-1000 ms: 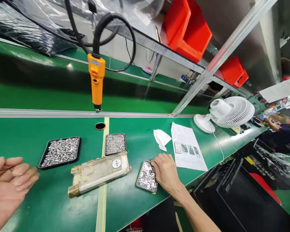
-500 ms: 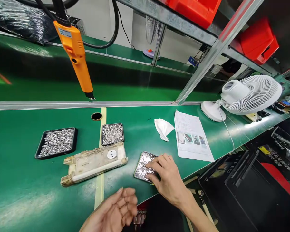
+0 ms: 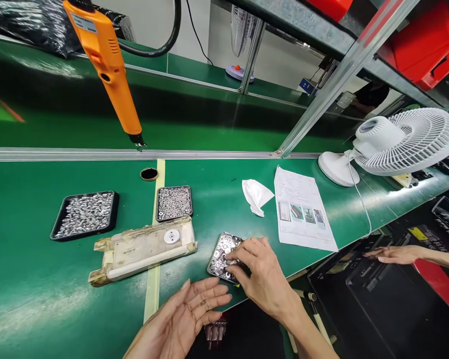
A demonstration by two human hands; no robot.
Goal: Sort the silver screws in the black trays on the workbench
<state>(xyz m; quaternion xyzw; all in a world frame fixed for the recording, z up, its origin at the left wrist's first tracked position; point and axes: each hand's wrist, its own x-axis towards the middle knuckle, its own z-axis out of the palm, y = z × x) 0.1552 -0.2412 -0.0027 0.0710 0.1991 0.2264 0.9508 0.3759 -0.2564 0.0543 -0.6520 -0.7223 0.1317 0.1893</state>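
Observation:
My right hand (image 3: 262, 271) rests over the right side of a small tray of shiny metal washers (image 3: 221, 254) near the bench's front edge, fingertips pinched down among the washers. My left hand (image 3: 189, 316) lies palm up just in front of that tray at the bench edge, fingers stretched out and holding nothing. A taped beige fixture (image 3: 142, 252) with a white round disc on it lies to the left of the washer tray.
Two black trays of small metal parts (image 3: 84, 214) (image 3: 174, 202) sit behind the fixture. An orange electric screwdriver (image 3: 110, 75) hangs above. A white cloth (image 3: 257, 195), a paper sheet (image 3: 303, 212) and a white fan (image 3: 396, 142) are to the right. Another person's hand (image 3: 394, 254) reaches over black bins.
My left hand swung from the far left to the bench's front edge and opened palm up. My right hand moved onto the washers. Another person's hand came in at right.

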